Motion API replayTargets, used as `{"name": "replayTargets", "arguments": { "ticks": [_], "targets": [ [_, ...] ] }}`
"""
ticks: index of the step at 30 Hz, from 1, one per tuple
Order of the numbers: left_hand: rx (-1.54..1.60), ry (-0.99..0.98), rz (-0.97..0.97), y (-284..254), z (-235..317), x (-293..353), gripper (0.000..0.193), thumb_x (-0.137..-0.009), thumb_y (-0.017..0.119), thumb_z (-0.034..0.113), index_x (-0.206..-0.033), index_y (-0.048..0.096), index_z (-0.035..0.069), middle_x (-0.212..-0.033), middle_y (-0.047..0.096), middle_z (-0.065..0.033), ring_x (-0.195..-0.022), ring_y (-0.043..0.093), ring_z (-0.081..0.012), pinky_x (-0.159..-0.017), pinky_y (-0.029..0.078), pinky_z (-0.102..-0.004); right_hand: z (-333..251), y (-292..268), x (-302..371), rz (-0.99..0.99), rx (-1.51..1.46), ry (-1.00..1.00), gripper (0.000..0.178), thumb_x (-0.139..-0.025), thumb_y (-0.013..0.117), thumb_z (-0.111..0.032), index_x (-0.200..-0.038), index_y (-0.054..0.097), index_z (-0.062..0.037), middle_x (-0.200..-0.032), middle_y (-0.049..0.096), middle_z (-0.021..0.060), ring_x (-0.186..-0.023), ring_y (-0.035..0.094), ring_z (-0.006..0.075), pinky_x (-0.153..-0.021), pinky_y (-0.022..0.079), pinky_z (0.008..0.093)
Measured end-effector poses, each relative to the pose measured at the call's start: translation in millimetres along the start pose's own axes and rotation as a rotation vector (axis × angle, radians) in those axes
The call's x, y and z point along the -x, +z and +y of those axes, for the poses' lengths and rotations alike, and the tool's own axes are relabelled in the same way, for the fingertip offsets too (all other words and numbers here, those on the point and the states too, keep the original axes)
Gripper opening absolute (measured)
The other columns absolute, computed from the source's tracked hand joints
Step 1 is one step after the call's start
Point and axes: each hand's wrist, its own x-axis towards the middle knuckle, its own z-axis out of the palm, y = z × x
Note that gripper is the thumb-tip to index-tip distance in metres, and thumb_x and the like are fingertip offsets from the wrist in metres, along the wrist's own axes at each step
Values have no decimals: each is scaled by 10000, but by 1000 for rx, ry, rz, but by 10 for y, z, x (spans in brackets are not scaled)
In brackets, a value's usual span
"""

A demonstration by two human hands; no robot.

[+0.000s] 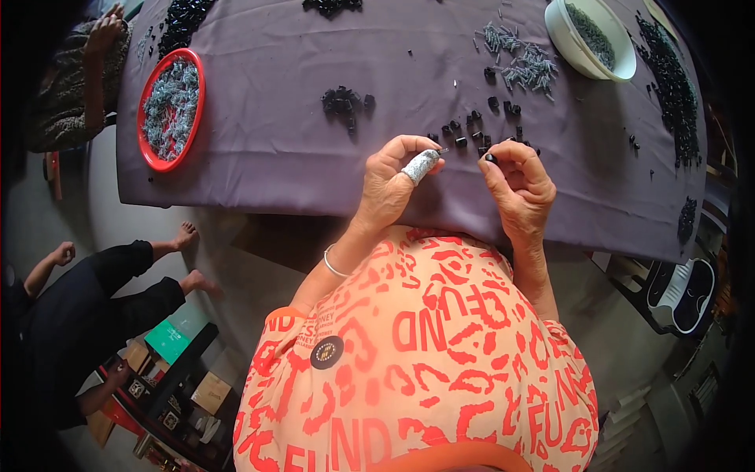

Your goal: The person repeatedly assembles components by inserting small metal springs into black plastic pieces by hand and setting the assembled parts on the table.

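Note:
My left hand (387, 182) is closed in a pinch at the table's near edge, its thumb wrapped in whitish tape. A small greyish clear piece (444, 150) sticks out from its fingertips. To the right, my right hand (519, 185) pinches a small black cylindrical piece (491, 158) between thumb and forefinger. The two held pieces are apart. Just beyond the hands, several loose black pieces (462, 142) lie scattered on the purple cloth. A pile of slim grey pieces (523, 63) is farther off.
A red tray (200, 96) of clear grey pieces stands at left, a white bowl (561, 39) at far right. Black pieces form a small heap (340, 101) mid-table and a long pile (678, 102) along the right edge. Other people (86, 299) are at left.

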Motion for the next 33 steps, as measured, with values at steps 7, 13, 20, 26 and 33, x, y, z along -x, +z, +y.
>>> {"name": "replayTargets", "arguments": {
  "ticks": [7, 13, 20, 26, 33],
  "targets": [
    [-30, -1, 6, -2, 2, 4, 171, -892, 625, 69, -1041, 615, -15, -1001, 646, -62, -886, 634, -136, -827, 513, -267, -45, 48, 29, 19, -237, 116, 213, -849, 636, 59, -1050, 610, -4, -897, 635, 21, -813, 618, 82, -744, 525, 220],
    [-77, -29, -5, 34, 75, 14, 138, -892, 618, 49, -1014, 606, -15, -880, 643, -34, -815, 625, -104, -739, 501, -224, -42, -27, 15, -53, -306, 117, 189, -845, 629, 71, -1023, 627, 8, -993, 627, 53, -876, 622, 103, -792, 527, 242],
    [-119, 6, -75, 85, 150, 104, 155, -886, 629, 71, -1024, 619, 0, -897, 659, -36, -815, 620, -103, -767, 494, -247, -108, -30, 59, -98, -156, 118, 189, -851, 636, 54, -1035, 633, 11, -986, 650, 51, -855, 635, 102, -758, 514, 216],
    [-198, 84, -86, 103, 222, 173, 163, -882, 624, 41, -1039, 613, -3, -904, 646, -29, -816, 620, -101, -759, 501, -249, -163, -11, 57, -84, -278, 225, 176, -862, 628, 44, -1036, 631, 25, -898, 663, 47, -804, 645, 111, -746, 524, 222],
    [-386, 166, -106, 146, 286, 185, 151, -868, 618, 7, -1018, 619, -3, -875, 642, -25, -809, 626, -104, -740, 508, -243, -138, 21, 71, -123, -272, 223, 172, -854, 629, 60, -1023, 633, 29, -916, 656, 56, -805, 642, 112, -742, 530, 227]
  ]
}}
